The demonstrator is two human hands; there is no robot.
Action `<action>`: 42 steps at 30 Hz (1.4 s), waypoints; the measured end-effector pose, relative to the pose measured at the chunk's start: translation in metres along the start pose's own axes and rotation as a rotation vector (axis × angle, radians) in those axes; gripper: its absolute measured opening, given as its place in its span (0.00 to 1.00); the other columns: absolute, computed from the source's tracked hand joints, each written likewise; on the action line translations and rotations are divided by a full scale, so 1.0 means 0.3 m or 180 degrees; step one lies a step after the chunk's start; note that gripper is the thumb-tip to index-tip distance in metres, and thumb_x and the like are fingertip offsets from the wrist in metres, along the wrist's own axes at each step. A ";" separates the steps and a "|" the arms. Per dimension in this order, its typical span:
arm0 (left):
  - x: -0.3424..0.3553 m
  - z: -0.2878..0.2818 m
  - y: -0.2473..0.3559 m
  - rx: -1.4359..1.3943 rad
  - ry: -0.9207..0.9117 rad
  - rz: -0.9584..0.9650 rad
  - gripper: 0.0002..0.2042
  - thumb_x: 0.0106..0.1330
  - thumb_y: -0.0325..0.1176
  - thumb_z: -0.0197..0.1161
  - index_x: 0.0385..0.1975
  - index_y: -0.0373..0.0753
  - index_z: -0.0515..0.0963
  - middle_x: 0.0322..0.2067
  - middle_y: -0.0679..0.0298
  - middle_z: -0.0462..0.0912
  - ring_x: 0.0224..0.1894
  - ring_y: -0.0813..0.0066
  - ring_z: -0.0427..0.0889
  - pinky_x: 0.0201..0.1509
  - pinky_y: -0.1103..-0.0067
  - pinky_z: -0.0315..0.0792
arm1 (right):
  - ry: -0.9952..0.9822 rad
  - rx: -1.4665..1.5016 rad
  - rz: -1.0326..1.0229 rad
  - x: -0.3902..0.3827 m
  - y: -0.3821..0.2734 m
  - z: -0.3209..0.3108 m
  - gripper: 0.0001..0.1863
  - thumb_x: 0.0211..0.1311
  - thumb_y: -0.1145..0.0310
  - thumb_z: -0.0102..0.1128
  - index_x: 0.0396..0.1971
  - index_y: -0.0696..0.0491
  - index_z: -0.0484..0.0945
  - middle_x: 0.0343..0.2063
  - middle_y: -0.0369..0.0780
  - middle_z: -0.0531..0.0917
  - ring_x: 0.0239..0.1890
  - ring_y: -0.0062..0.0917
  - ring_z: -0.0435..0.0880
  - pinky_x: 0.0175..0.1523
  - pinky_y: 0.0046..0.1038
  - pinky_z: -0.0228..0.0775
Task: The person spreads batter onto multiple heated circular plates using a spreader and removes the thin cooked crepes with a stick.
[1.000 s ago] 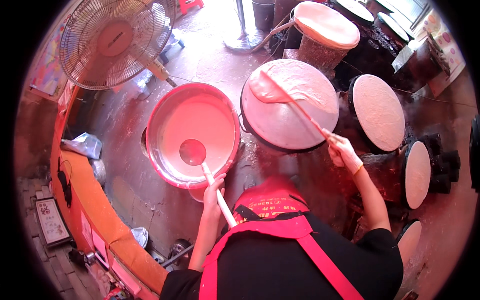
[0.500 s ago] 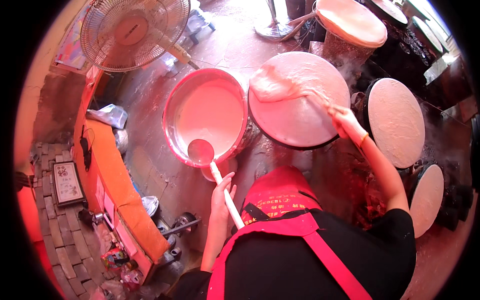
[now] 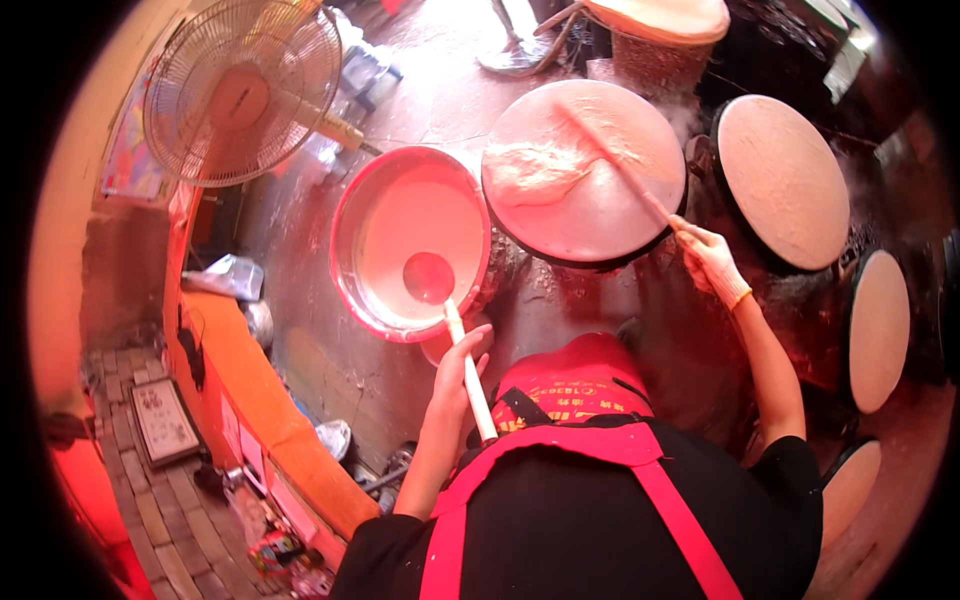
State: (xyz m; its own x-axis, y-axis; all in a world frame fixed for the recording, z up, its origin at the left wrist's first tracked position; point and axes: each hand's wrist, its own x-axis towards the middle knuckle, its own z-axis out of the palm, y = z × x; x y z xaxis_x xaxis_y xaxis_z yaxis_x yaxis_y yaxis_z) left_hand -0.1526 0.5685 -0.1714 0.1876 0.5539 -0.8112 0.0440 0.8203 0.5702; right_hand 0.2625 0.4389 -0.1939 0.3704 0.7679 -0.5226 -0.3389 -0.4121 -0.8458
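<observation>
- Long, thin reddish spreader stick [image 3: 632,180]: clamped in the right hand [image 3: 708,262], slanting forward-left over a round grey griddle [image 3: 595,228]; right forearm [image 3: 772,370] stretched forward.
- Left hand [image 3: 454,374]: well apart, touching a white-handled round ladle [image 3: 428,277]; cannot tell how firmly closed.
- Beyond it: red-rimmed round basin [image 3: 337,240].

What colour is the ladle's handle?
White; the ladle's handle shows best in the head view.
</observation>
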 end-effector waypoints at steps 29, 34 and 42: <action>0.054 -0.833 0.038 -0.0138 -0.0573 -0.0062 0.15 0.64 0.33 0.58 0.51 0.39 0.76 0.51 0.73 0.76 0.58 0.86 0.66 0.59 0.83 0.59 | 0.2176 0.1705 -0.0634 0.285 0.307 1.401 0.24 0.71 0.50 0.41 0.63 0.42 0.64 0.14 0.31 0.66 0.07 0.16 0.61 0.09 0.22 0.55; 0.047 -0.750 0.103 0.0143 -0.0956 0.0016 0.18 0.63 0.33 0.59 0.53 0.38 0.75 0.50 0.71 0.77 0.54 0.85 0.71 0.59 0.84 0.58 | 0.1998 0.1644 -0.0628 0.092 0.339 1.199 0.23 0.73 0.53 0.41 0.65 0.36 0.59 0.15 0.31 0.65 0.08 0.13 0.58 0.10 0.19 0.53; -0.006 -0.636 0.113 0.0291 -0.1247 0.0195 0.16 0.66 0.28 0.56 0.51 0.29 0.73 0.29 0.75 0.69 0.34 0.89 0.69 0.39 0.92 0.63 | 0.1347 0.2543 -0.0882 0.117 0.229 1.188 0.09 0.70 0.57 0.47 0.47 0.39 0.68 0.16 0.31 0.65 0.10 0.13 0.57 0.13 0.18 0.50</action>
State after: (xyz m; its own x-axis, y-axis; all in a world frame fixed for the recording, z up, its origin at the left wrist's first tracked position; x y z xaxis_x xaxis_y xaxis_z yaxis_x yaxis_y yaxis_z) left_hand -0.3386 0.6225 -0.1752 0.5516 0.4905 -0.6747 0.1050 0.7616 0.6395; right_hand -0.0561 0.6124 -0.2319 0.7564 0.4818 -0.4423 -0.6258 0.3366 -0.7036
